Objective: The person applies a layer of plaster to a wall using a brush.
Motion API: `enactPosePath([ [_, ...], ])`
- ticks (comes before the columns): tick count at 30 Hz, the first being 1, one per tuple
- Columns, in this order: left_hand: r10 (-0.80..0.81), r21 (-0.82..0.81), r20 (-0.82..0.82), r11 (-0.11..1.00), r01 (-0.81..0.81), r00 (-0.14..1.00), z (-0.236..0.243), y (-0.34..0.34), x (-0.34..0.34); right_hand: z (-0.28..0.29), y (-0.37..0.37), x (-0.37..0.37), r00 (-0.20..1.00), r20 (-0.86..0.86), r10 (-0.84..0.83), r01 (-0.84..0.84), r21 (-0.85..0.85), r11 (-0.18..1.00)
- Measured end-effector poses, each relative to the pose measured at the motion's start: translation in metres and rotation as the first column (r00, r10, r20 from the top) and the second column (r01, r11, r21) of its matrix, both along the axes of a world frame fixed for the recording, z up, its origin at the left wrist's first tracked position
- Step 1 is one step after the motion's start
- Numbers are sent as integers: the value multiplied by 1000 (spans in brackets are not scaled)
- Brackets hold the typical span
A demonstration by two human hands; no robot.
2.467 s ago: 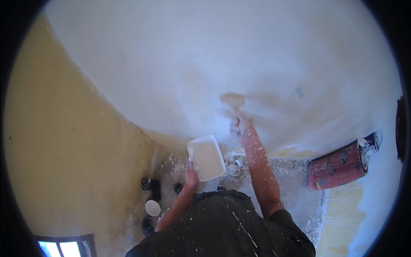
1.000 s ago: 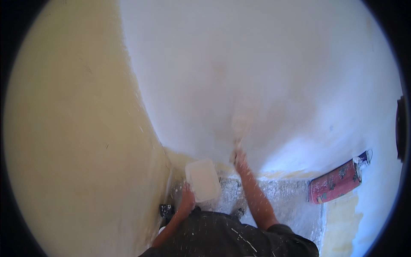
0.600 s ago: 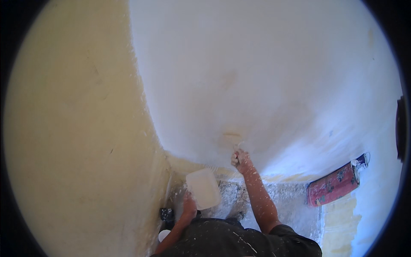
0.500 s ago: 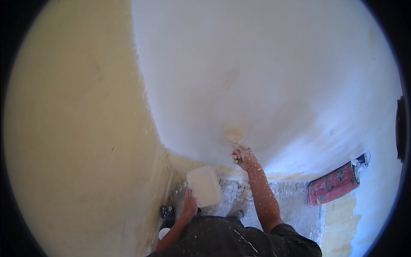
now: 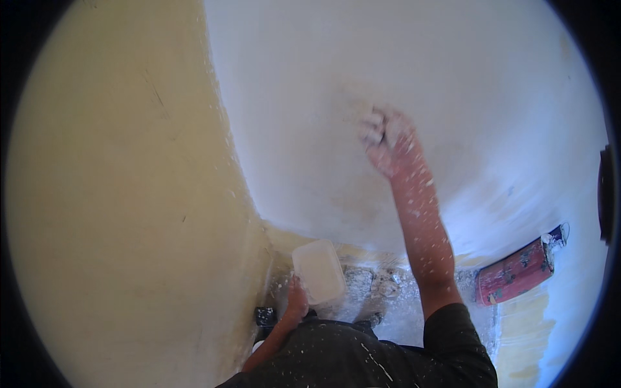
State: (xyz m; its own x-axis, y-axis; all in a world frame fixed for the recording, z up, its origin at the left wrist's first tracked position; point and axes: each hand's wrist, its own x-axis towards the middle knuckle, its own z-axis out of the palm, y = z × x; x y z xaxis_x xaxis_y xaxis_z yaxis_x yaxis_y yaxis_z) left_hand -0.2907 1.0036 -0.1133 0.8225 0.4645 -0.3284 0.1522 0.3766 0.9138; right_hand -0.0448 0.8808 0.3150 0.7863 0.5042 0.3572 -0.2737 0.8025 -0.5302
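Note:
A pale rectangular plastic tub [image 5: 321,270] is held low at its left side by my left hand [image 5: 297,299], its fingers partly hidden by the tub. Raised against the white-coated wall [image 5: 310,155] is my right hand [image 5: 388,139], speckled with white and blurred by motion. Its fingers are curled round a putty knife [image 5: 357,100], whose blade is a faint tan smear at the wall's surface. The handle is mostly hidden in the fist. White splashes cover my right forearm.
A yellowish wall [image 5: 123,194] meets the white wall at a corner on the left. On the right lies a worn red cylindrical container [image 5: 515,273] with white residue at its end. The grey floor [image 5: 404,317] is splattered white. A dark object [image 5: 605,194] sits at the far right edge.
My right hand has swept upward along the wall with the putty knife. The left hand and tub have shifted only slightly in view, along with the whole scene.

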Motion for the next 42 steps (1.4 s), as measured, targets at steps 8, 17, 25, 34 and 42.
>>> enactPosePath([
  [8, -138, 502, -1, 856, 120, 990, -14, 17, -28, 5, 20, -5, 897, 172, -408, 440, -443, 781],
  [17, 134, -150, -128, 977, -153, 983, 43, 4, -14, -297, 6, -45, 879, -458, -131, -160, -542, 825],
  [25, -66, 349, -92, 932, 95, 994, -5, 15, -24, -242, -46, -32, 825, -418, -379, 153, -481, 863],
  [34, 68, -175, -115, 981, -87, 991, 35, -3, -14, -76, -82, -31, 900, 162, -404, 432, -434, 791],
  [42, 4, 71, -190, 997, 10, 982, 41, -1, -17, -351, -36, -26, 847, -376, -376, -2, -709, 705],
])
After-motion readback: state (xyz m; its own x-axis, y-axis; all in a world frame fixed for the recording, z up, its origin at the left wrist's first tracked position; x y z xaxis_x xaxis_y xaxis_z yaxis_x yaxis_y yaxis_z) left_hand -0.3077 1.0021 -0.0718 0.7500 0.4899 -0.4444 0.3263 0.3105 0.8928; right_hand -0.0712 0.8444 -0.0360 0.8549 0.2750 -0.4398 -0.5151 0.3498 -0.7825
